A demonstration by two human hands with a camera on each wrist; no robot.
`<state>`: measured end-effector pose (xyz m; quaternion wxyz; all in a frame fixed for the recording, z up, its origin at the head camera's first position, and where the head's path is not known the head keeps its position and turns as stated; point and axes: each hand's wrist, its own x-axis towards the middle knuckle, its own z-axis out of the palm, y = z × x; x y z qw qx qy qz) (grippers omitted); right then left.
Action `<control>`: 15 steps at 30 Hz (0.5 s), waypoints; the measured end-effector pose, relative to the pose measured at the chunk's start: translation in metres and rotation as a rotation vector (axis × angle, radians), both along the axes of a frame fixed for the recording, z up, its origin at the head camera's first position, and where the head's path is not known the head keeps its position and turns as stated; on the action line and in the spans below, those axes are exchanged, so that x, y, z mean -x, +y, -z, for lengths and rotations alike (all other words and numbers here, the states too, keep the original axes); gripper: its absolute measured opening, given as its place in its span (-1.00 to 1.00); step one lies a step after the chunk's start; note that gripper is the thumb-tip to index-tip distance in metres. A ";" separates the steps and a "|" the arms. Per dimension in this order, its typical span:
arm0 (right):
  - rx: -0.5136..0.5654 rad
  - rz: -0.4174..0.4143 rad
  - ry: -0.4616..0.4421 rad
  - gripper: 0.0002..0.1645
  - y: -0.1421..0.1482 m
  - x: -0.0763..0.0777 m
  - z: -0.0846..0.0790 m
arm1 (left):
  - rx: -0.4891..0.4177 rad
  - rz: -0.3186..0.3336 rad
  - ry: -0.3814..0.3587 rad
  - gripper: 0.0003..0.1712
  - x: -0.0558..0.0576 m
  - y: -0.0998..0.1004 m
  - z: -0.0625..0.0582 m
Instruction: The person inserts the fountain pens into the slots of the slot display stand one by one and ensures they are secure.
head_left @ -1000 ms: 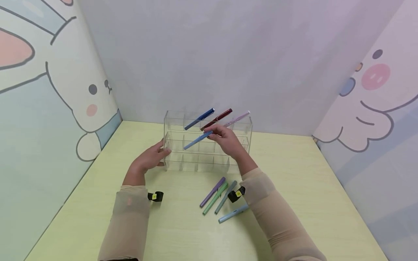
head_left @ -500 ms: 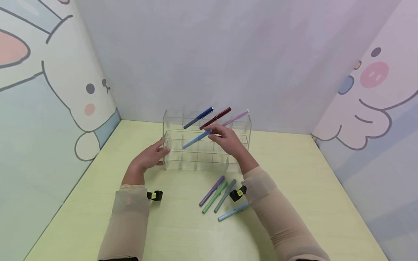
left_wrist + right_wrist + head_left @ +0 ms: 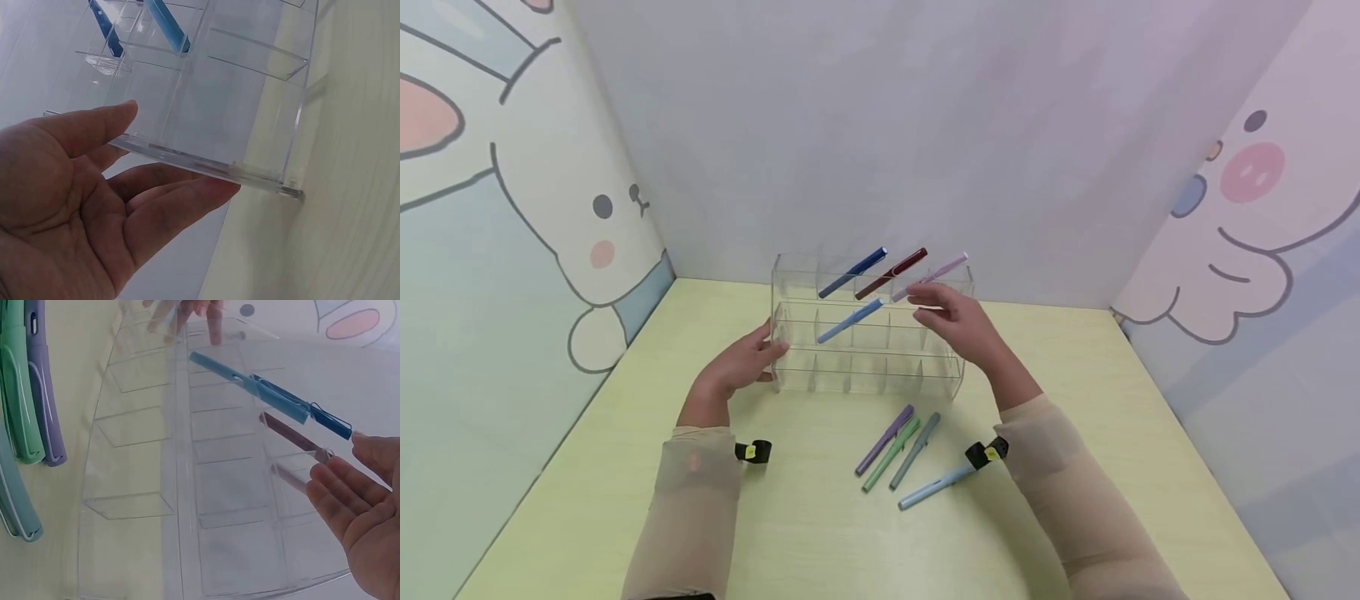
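A clear plastic pen rack with three stepped tiers of compartments stands on the table. My left hand holds its left side panel, thumb on one face and fingers on the other, as the left wrist view shows. A blue pen leans in the middle tier. In the top tier lean a dark blue pen, a dark red pen and a pink pen. My right hand, fingers loosely extended and holding nothing, is in front of the rack's right part, its fingertips overlapping the pink pen.
In front of the rack lie a purple pen, a green pen, a grey-green pen and a light blue pen. The light blue one's end passes behind the right wrist camera. Behind the table rises a pale wall.
My right hand has let go of the blue pen, which stays leaning in the middle tier, and has moved to the right. My left hand keeps its hold on the rack.
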<state>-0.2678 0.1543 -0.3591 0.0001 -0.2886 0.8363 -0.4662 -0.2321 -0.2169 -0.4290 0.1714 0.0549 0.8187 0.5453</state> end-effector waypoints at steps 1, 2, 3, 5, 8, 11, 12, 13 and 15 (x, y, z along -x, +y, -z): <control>0.008 0.007 -0.001 -0.47 0.003 -0.004 -0.002 | -0.002 0.001 0.001 -0.27 0.000 0.000 0.000; 0.021 0.012 -0.002 -0.46 0.006 -0.008 -0.005 | -0.003 0.002 0.001 -0.27 0.000 0.000 0.000; 0.034 0.018 0.001 -0.45 0.009 -0.014 -0.008 | -0.003 0.005 0.001 -0.27 -0.001 0.000 0.000; 0.052 0.031 0.019 -0.45 0.013 -0.026 -0.015 | -0.007 0.008 0.002 -0.27 0.000 -0.001 0.000; 0.072 0.057 0.045 -0.48 0.021 -0.043 -0.020 | -0.010 0.008 0.003 -0.27 0.000 -0.001 0.000; 0.106 0.070 0.043 -0.50 0.030 -0.053 -0.016 | -0.019 0.015 0.007 -0.26 0.001 -0.001 0.000; 0.114 0.071 0.037 -0.50 0.034 -0.055 -0.012 | -0.022 0.014 0.007 -0.26 0.001 -0.001 0.000; 0.117 0.071 0.031 -0.50 0.037 -0.056 -0.008 | -0.024 0.012 0.006 -0.26 0.001 -0.001 0.001; 0.107 0.069 0.010 -0.50 0.044 -0.057 0.003 | -0.026 0.022 0.011 -0.25 0.002 0.000 0.001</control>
